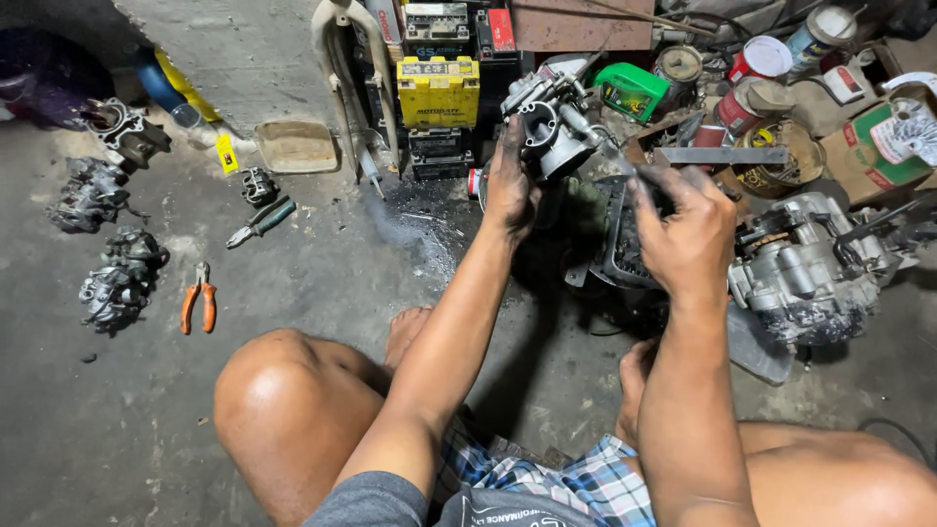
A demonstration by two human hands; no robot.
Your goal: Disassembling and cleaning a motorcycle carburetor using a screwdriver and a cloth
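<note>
the left hand (509,185) held a grey metal carburetor (551,122) up at about twelve o'clock from the person's knees, its greasy fingers (508,146) curled around the lower left of the body, gripping it firmly. the right hand (688,234), at about one o'clock, reached toward the carburetor's right side with its fingers bent around something thin and dark (too small and blurred to name), so how tightly it closed could not be told.

judging from the scene, the work looked to be midway: the carburetor was off the machine and in hand, and the engine block (810,268) lay at two o'clock on the floor (127,429) with a dark finned cylinder (625,244) just beside it, neither fitted to a frame. whether the carburetor was being stripped or rebuilt could not be told.

counted: one carburetor in hand; three grimy carburetor-like castings on the floor at ten o'clock, one (122,278) nearest the orange-handled pliers (199,307), with a fourth metal part (127,132) above them; two pliers in all, the second green-handled (262,221); one yellow battery (438,91) at twelve o'clock with darker ones stacked about it; one green oil bottle (631,90); at least four tins (759,59) at one o'clock.
</note>
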